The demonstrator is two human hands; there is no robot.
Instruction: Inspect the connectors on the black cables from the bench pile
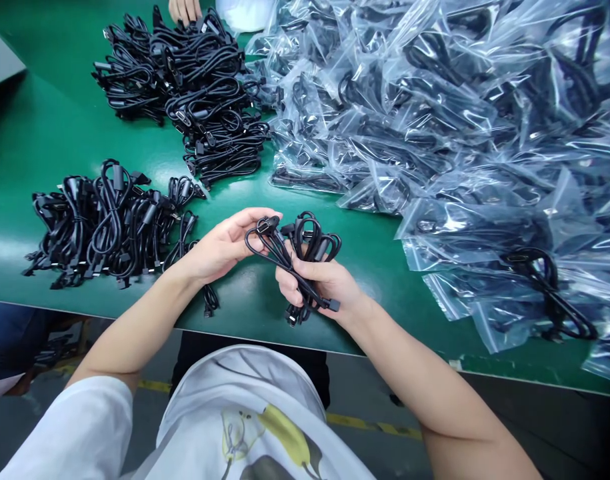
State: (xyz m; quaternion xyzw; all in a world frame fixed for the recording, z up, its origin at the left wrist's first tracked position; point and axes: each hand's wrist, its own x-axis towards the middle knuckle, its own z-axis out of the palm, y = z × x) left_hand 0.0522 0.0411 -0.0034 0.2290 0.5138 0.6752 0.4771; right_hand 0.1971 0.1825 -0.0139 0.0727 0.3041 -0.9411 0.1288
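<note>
The left hand (225, 248) is being held open, its fingertips touching a looped black cable (309, 241), while that cable is being clenched in the curled right hand (325, 287) near the front edge of the green table (249, 327), beside coiled cable piles (105, 223).

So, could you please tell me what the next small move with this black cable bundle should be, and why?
Probably gather the loose cable loop with the left hand, which sits open beside it, while the right hand grips the black cable bundle.
</note>
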